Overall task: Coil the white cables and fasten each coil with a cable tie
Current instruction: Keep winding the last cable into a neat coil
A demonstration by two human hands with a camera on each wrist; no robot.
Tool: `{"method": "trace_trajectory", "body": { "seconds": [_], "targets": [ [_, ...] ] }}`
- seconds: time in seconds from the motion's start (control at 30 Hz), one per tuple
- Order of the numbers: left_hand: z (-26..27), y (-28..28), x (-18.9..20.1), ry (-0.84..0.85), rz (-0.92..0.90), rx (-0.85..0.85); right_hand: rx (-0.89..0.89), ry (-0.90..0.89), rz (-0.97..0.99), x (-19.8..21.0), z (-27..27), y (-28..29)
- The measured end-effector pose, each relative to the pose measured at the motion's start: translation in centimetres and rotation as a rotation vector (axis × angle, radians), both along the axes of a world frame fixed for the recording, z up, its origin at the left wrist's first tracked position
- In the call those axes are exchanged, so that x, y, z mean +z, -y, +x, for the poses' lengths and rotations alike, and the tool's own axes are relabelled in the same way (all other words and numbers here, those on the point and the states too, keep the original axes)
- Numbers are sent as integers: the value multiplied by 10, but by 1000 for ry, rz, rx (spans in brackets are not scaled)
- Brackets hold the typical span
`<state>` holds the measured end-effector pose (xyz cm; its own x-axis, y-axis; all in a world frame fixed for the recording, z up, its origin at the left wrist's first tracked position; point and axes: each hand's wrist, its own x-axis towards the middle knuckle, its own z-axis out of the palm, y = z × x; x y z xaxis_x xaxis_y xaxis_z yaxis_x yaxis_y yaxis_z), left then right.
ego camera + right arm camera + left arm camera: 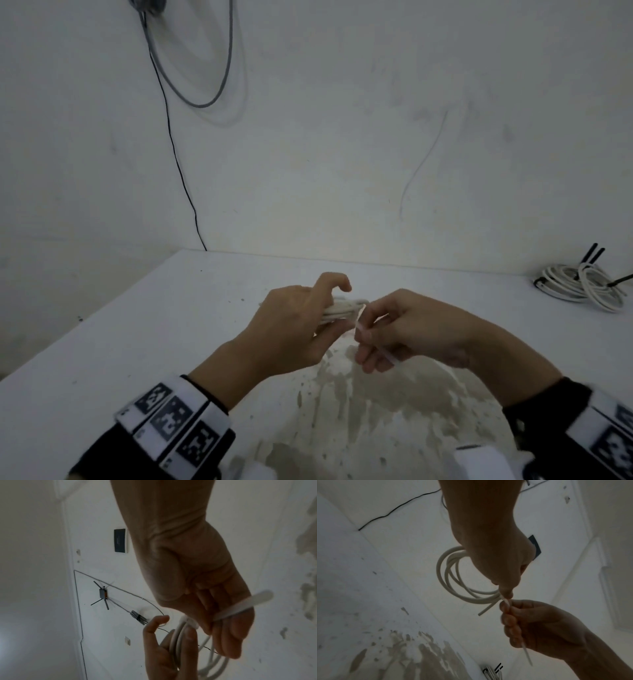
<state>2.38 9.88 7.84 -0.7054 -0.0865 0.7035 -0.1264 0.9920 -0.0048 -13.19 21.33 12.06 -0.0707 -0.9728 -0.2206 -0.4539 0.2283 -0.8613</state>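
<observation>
A coil of white cable hangs above the white table, gripped by my left hand; its index finger sticks out free. A loose cable end pokes out below the coil. My right hand pinches a white cable tie where it meets the coil, and the tie's tail runs out through the curled fingers. How far the tie wraps round the coil is hidden by the hands.
At the table's far right lie other white cable coils with black cable ties sticking up. A worn, chipped patch covers the near table. A black wire and a grey cable loop hang on the wall behind.
</observation>
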Motion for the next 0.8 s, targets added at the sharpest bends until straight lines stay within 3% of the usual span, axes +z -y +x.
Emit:
{"method": "trace_trajectory", "body": {
  "seconds": [0.1, 0.17, 0.27, 0.4, 0.53, 0.73, 0.8],
  "targets": [
    [-4, -1, 0, 3, 35, 13, -158, 177, -63, -7, 9, 5],
    [-3, -2, -3, 22, 184, 9, -253, 252, -150, -10, 13, 7],
    [-3, -8, -3, 122, 650, -60, -368, 189, -276, -14, 17, 10],
    [-7, -9, 6, 247, 1128, -126, -455, 133, -314, -17, 18, 14],
    [-6, -11, 18, 218, 1758, -432, -462, 253, -330, -15, 19, 15],
    [-12, -13, 9, 170, 1866, -463, -392, 228, -392, -21, 29, 11],
    [-14, -14, 1, 84, 1824, -437, -384, 235, -401, -23, 29, 11]
  ]
}}
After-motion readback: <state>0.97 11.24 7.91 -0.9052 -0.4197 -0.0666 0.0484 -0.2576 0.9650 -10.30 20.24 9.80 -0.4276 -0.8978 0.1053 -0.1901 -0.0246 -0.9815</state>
